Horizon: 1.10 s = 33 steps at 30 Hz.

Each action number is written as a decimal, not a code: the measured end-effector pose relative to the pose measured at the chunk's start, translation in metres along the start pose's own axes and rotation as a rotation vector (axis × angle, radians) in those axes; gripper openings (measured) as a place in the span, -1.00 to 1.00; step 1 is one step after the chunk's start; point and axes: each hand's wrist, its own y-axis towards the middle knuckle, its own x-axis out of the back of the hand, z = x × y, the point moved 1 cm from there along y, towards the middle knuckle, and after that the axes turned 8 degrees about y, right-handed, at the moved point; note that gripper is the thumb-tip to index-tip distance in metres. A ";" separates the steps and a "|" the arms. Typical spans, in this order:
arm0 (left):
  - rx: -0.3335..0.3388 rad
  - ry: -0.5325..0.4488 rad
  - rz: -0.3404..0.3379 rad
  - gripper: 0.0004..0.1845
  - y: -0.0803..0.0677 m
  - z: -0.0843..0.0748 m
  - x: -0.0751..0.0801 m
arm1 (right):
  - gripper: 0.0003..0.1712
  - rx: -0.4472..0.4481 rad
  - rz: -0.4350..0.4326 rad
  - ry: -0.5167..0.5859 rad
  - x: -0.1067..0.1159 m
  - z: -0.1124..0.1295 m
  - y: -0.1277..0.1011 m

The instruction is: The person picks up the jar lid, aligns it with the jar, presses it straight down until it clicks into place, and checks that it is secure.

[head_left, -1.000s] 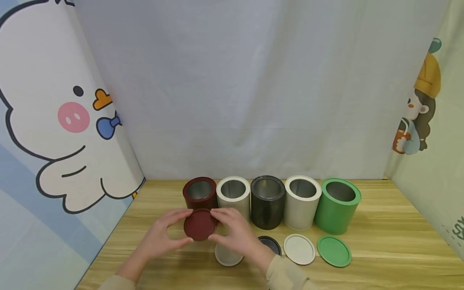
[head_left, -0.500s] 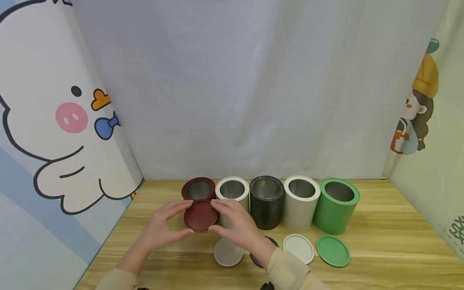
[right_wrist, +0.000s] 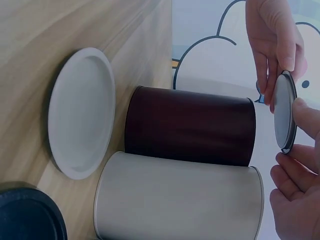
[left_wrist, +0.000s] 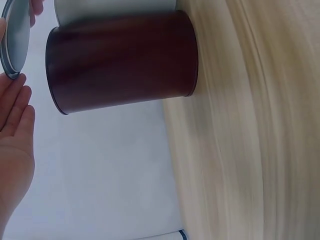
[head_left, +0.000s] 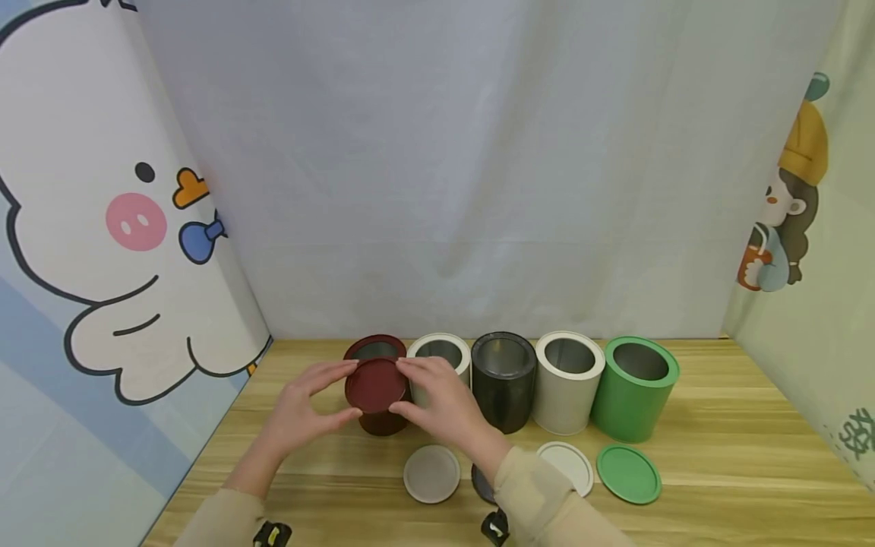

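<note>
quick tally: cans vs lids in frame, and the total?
Cans: 5: dark red can, cream can, black can, white can, green can.
Lids: 5: dark red lid, grey lid, black lid, white lid, green lid.
Total: 10.

You've got even, soft, bright light from above: only faint shadows on the table (head_left: 718, 425), no glare. Head view is sharp but bows at the edges, wide-angle. Left wrist view smears the wood grain; the palm at its edge is soft. Right wrist view is dimmer, bluish.
</note>
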 end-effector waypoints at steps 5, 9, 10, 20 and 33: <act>0.015 0.005 -0.021 -0.34 0.007 0.003 -0.001 | -0.35 -0.006 -0.009 -0.029 0.002 -0.002 0.009; 0.026 0.019 -0.038 -0.35 0.012 0.006 -0.001 | -0.36 -0.025 -0.012 -0.027 0.004 -0.003 0.015; 0.034 0.027 -0.038 -0.36 0.014 0.006 -0.001 | -0.36 -0.029 -0.013 -0.024 0.004 -0.004 0.016; 0.114 0.031 0.008 -0.36 0.025 0.009 -0.001 | -0.39 -0.077 0.000 -0.014 0.004 -0.009 0.027; 0.148 0.076 0.055 -0.35 0.033 0.018 -0.004 | -0.40 -0.146 0.055 -0.070 0.003 -0.012 0.038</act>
